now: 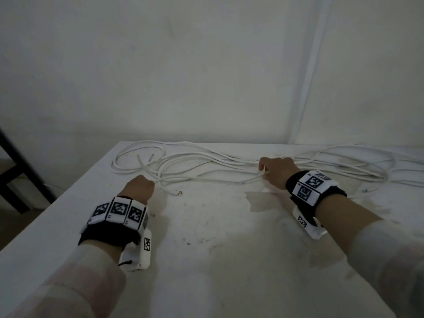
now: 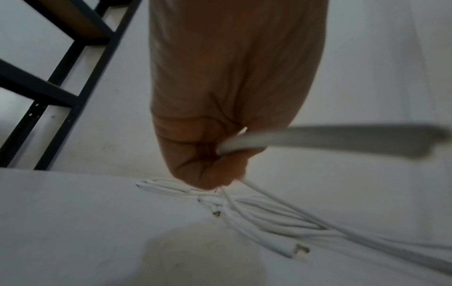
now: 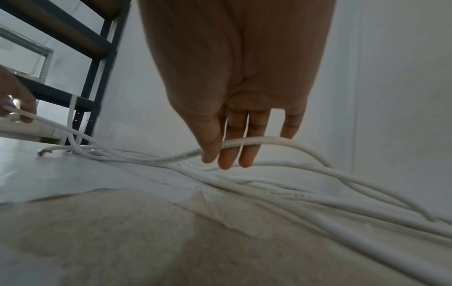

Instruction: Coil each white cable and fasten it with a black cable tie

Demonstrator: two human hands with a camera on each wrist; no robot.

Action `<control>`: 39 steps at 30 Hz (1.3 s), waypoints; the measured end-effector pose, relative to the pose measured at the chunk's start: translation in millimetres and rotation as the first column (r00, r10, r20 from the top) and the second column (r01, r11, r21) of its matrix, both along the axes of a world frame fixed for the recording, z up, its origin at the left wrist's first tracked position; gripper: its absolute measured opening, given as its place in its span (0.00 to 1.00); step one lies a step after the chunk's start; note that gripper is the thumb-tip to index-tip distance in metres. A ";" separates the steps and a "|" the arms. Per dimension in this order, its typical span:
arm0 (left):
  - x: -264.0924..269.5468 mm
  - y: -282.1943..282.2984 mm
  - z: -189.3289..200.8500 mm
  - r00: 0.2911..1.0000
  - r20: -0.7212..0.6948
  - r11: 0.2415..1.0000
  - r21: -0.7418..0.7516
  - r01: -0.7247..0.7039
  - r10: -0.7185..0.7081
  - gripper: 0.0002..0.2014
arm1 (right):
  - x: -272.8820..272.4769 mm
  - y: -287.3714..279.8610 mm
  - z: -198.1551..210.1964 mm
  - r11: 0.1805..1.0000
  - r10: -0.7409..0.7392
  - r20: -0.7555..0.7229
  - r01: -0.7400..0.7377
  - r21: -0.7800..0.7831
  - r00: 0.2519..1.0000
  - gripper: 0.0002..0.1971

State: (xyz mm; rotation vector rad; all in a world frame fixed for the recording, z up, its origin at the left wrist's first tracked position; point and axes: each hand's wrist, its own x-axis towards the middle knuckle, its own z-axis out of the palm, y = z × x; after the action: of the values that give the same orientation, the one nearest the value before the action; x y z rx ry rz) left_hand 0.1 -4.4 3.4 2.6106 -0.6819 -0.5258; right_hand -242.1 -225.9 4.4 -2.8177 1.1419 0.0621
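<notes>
White cables point(image 1: 206, 164) are lying in loose, tangled loops across the far part of the white bench point(image 1: 218, 249), running from its far left corner to the right edge, with no container around them. Several cut ends are showing, one with bare metal tips lying near the left hand point(image 1: 139, 188). That hand is closing into a fist around one strand, which is leaving the grip toward the right and blurring in the left wrist view. The right hand point(image 1: 276, 172) is hovering over the middle of the tangle, its fingers point(image 3: 229, 154) hanging nearly straight while the thumb is pinching a single strand point(image 3: 257, 141) against them, lifting it just above the other strands. A dark metal shelf frame point(image 2: 61, 81) is standing left of the bench.
</notes>
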 end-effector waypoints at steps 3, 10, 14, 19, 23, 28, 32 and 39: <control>-10.1 5.0 7.7 0.983 0.165 0.996 0.032 0.080 -0.084 0.17 | -23.8 0.0 14.1 1.000 0.018 0.117 -0.015 -0.020 0.993 0.04; -17.4 15.5 22.2 0.977 0.200 0.958 -0.288 -0.012 0.073 0.16 | -82.0 -8.4 28.2 0.997 0.035 0.359 -0.010 -0.072 0.933 0.07; -33.7 7.6 30.9 0.993 0.107 0.915 -0.404 -0.001 0.048 0.11 | -94.2 -5.1 23.7 0.982 0.142 0.282 -0.099 -0.161 0.949 0.14; -66.2 -6.8 56.0 0.999 -0.032 0.660 -0.751 -0.023 -0.001 0.13 | -98.2 0.0 17.8 0.938 0.275 0.296 -0.188 -0.293 0.915 0.10; -92.9 -18.4 71.7 0.989 -0.015 0.538 -0.840 0.069 -0.150 0.14 | -96.9 13.6 14.5 0.845 0.428 0.285 -0.267 -0.464 0.858 0.07; -106.7 -28.1 71.9 0.983 0.019 0.549 -0.827 0.119 -0.185 0.13 | -89.5 37.9 20.6 0.718 0.634 0.282 -0.413 -0.560 0.720 0.05; -116.0 -30.6 65.7 0.953 0.030 0.577 -0.790 0.208 -0.302 0.12 | -80.7 50.8 28.1 0.730 0.648 0.368 -0.406 -0.549 0.667 0.10; -133.6 -43.0 52.9 0.914 0.151 0.612 -0.700 0.368 -0.377 0.10 | -64.6 67.9 50.8 0.766 0.637 0.479 -0.427 -0.480 0.604 0.14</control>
State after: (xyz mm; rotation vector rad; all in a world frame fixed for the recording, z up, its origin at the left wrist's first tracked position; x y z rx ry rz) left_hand -133.5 -47.4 56.2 1.7149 -1.1699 -0.2894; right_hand -306.7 -158.0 55.2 -2.9405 0.1182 -1.0262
